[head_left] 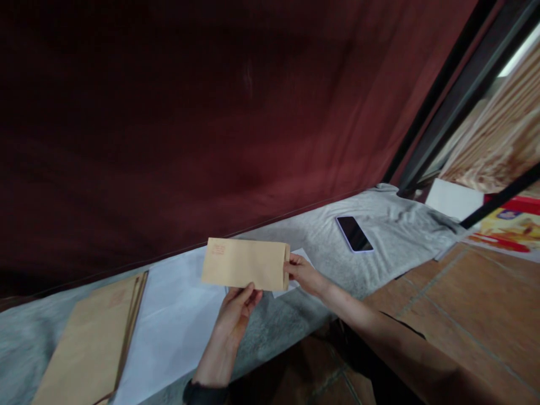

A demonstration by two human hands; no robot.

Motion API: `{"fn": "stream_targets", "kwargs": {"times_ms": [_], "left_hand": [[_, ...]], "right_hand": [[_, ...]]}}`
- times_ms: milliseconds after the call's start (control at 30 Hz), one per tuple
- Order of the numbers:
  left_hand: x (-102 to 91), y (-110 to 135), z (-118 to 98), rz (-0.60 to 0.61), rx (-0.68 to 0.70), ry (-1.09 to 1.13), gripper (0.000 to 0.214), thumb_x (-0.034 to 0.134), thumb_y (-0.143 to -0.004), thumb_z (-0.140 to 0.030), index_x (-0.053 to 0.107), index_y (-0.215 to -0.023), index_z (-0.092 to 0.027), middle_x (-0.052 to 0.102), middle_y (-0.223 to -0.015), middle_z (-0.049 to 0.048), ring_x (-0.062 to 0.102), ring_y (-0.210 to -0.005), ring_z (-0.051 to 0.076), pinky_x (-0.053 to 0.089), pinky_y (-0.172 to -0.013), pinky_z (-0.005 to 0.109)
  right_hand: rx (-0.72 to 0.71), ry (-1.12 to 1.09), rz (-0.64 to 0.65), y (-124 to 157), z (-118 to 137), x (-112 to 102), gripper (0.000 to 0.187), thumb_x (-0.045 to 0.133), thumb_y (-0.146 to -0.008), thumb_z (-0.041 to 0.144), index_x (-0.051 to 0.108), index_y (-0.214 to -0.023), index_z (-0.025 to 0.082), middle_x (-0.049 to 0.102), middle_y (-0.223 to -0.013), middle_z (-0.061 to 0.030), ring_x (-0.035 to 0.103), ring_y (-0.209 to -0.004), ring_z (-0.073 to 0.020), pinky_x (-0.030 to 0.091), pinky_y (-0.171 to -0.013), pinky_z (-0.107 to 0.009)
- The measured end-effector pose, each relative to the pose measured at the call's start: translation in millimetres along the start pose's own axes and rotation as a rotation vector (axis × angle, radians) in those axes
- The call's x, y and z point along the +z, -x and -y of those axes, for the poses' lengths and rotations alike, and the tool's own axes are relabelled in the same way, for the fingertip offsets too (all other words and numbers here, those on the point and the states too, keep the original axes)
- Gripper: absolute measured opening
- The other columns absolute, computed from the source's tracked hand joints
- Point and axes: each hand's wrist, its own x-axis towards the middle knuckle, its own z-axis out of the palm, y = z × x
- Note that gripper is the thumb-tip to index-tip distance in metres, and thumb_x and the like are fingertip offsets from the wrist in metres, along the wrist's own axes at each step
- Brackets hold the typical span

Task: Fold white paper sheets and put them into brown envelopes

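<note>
A tan paper envelope (pixel 244 262) is held up over the grey cloth-covered surface (pixel 392 233). My left hand (pixel 236 312) pinches its lower edge near the middle, fingers closed on the paper. My right hand (pixel 301 274) grips its right end, with the fingers curled around the edge. A folded white paper (pixel 295 284) lies under the right hand, partly hidden by the envelope. A large white sheet (pixel 177 320) lies on the surface to the left of my hands.
A stack of tan envelopes (pixel 90 346) lies at the lower left. A dark-screened phone (pixel 354 233) rests on the cloth to the right. A dark red curtain (pixel 189 124) hangs behind. The tiled floor (pixel 476 304) and a colourful box (pixel 514 228) are at the right.
</note>
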Motion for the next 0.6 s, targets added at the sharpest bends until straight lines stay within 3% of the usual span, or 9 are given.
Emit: {"fn": "stream_targets", "kwargs": {"times_ms": [133, 233, 300, 367, 400, 467, 533, 600], "left_hand": [[-1.2, 1.9, 3.4, 0.023, -0.005, -0.110, 0.015, 0.070, -0.078, 0.003, 0.070, -0.079, -0.012, 0.075, -0.075, 0.0060, 0.072, -0.066, 0.013, 0.060, -0.063, 0.020], [-4.1, 4.7, 5.9, 0.034, -0.039, -0.164, 0.010, 0.076, -0.076, -0.005, 0.069, -0.078, -0.012, 0.075, -0.077, 0.0086, 0.073, -0.069, 0.015, 0.060, -0.065, 0.022], [-6.5, 8.0, 8.4, 0.109, -0.068, -0.278, 0.012, 0.080, -0.077, -0.019, 0.069, -0.079, -0.013, 0.076, -0.076, 0.0098, 0.073, -0.068, 0.017, 0.059, -0.064, 0.024], [-8.3, 12.6, 11.1, 0.261, -0.035, -0.516, 0.023, 0.077, -0.080, -0.036, 0.068, -0.077, -0.015, 0.074, -0.070, 0.0085, 0.070, -0.061, 0.019, 0.057, -0.057, 0.026], [-8.7, 15.3, 12.1, 0.325, 0.048, -0.670, 0.027, 0.074, -0.081, -0.042, 0.067, -0.075, -0.017, 0.072, -0.067, 0.0075, 0.069, -0.059, 0.019, 0.056, -0.055, 0.028], [-8.1, 21.1, 12.2, 0.385, 0.379, -0.991, 0.026, 0.068, -0.085, -0.046, 0.070, -0.079, -0.020, 0.075, -0.076, 0.0089, 0.072, -0.072, 0.024, 0.059, -0.068, 0.034], [-6.5, 25.8, 9.2, 0.368, 0.819, -1.267, 0.025, 0.068, -0.087, -0.041, 0.072, -0.105, -0.024, 0.074, -0.115, 0.0119, 0.068, -0.113, 0.031, 0.052, -0.100, 0.046], [-5.2, 27.4, 3.9, 0.324, 1.153, -1.484, 0.056, 0.070, -0.085, -0.037, 0.056, -0.139, -0.030, 0.047, -0.155, 0.0108, 0.037, -0.146, 0.035, 0.027, -0.120, 0.057]], "right_hand": [[-0.177, 0.158, -0.048, -7.9, -1.0, -3.9, 0.031, 0.074, -0.075, 0.052, 0.070, -0.085, 0.023, 0.072, -0.079, 0.0012, 0.066, -0.082, -0.0206, 0.053, -0.079, -0.033], [-0.193, 0.187, -0.065, -10.2, -1.3, -7.1, 0.024, 0.069, -0.080, 0.046, 0.069, -0.087, 0.023, 0.071, -0.082, 0.0009, 0.066, -0.086, -0.0214, 0.052, -0.082, -0.034], [-0.171, 0.199, -0.072, -10.9, -0.2, -10.2, 0.020, 0.066, -0.082, 0.041, 0.069, -0.090, 0.023, 0.070, -0.082, 0.0010, 0.065, -0.088, -0.0216, 0.052, -0.081, -0.034], [-0.158, 0.207, -0.086, -11.4, 2.0, -13.7, 0.017, 0.065, -0.083, 0.038, 0.069, -0.092, 0.024, 0.069, -0.081, 0.0013, 0.065, -0.088, -0.0218, 0.053, -0.080, -0.033], [-0.157, 0.208, -0.094, -11.6, 3.3, -15.4, 0.017, 0.064, -0.083, 0.037, 0.069, -0.093, 0.024, 0.069, -0.080, 0.0015, 0.064, -0.089, -0.0219, 0.053, -0.079, -0.033], [-0.151, 0.206, -0.096, -11.4, 5.6, -18.4, 0.017, 0.065, -0.083, 0.037, 0.069, -0.094, 0.025, 0.069, -0.080, 0.0018, 0.064, -0.089, -0.0219, 0.053, -0.078, -0.033], [-0.126, 0.197, -0.071, -10.1, 7.5, -20.5, 0.017, 0.066, -0.081, 0.037, 0.068, -0.094, 0.025, 0.069, -0.079, 0.0019, 0.064, -0.087, -0.0214, 0.052, -0.077, -0.032], [-0.098, 0.182, -0.021, -7.2, 9.0, -21.7, 0.019, 0.068, -0.079, 0.037, 0.068, -0.093, 0.024, 0.069, -0.080, 0.0017, 0.064, -0.084, -0.0206, 0.052, -0.077, -0.032]]}}
